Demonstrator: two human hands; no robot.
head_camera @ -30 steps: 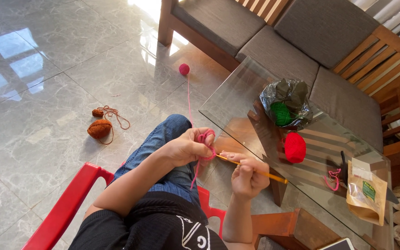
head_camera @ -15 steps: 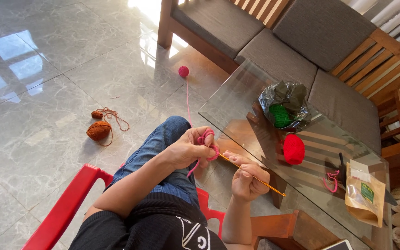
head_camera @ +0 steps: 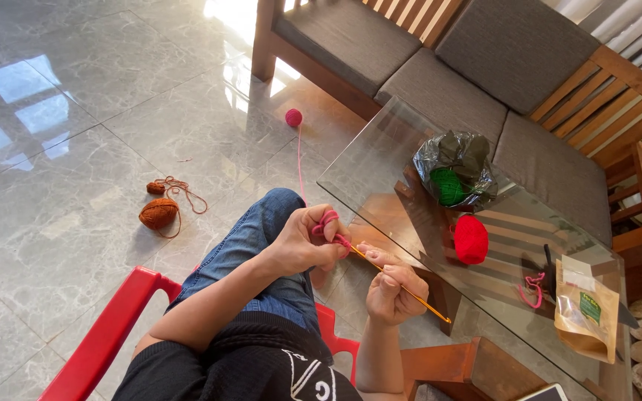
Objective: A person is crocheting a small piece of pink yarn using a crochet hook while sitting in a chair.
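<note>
I see the left hand (head_camera: 302,241) curled nearly closed, pink yarn (head_camera: 328,223) wound over its fingers and pinched there above the knee. The right hand (head_camera: 391,293) is closed too, gripping a thin yellow crochet hook (head_camera: 410,291); the hook's tip runs up to meet the pink yarn at the left hand, its tail pokes out lower right past the fist. From the left hand a pink strand climbs across the floor (head_camera: 76,134) to a small pink yarn ball (head_camera: 293,117) lying well away on the grey tiles. Both hands hang over a leg in blue jeans (head_camera: 258,238), with a red plastic chair (head_camera: 105,334) under me. To the left on the floor sits an orange-brown yarn ball (head_camera: 159,213) with a loose tangle beside it. To the right, the glass worktop (head_camera: 380,160) carries a dark plastic bag (head_camera: 456,167) holding green yarn (head_camera: 447,186), a red yarn ball (head_camera: 471,239) near it, a pink scrap (head_camera: 533,289) and a brown paper pouch (head_camera: 587,315). Beyond stands a wooden sofa (head_camera: 447,89) with grey cushions.
</note>
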